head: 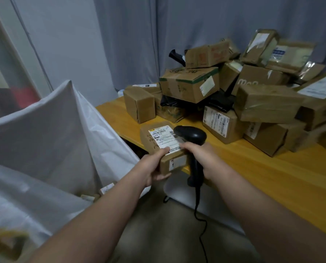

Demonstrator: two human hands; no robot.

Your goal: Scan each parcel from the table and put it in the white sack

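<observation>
Your left hand (152,166) grips the small brown parcel (150,143) by its near end, with the thumb on top by the white label (164,138). You hold it over the near left edge of the bench (272,177). Your right hand (204,160) is wrapped round the handle of the black scanner (192,134), and the scanner's head sits just above the label. Its black cord (197,205) hangs down toward the floor. The white sack (44,130) stands open just beside the left edge of the bench. A big pile of brown parcels (190,84) fills the far right part of the bench, in front of the grey curtain (177,25).
</observation>
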